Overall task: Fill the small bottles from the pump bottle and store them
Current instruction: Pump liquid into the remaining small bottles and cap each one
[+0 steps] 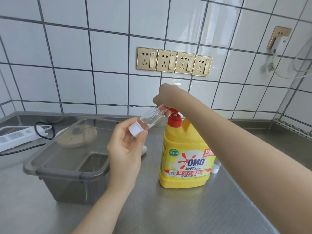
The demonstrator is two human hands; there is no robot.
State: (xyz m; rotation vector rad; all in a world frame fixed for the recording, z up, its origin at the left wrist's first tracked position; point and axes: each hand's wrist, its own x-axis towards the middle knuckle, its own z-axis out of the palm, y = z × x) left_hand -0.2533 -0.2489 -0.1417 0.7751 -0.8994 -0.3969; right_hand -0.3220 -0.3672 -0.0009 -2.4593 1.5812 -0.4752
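Small bottle (148, 119) tilted, pinched by left hand (125, 149), right hand (166, 97) pressing pump bottle (185, 154), bin (67, 157) just left.

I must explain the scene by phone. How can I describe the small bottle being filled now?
Find the yellow pump bottle on the steel counter. At its red pump spout, the left hand holds a small clear bottle tilted. Unlike the other small bottle behind, it is lifted and uncapped.
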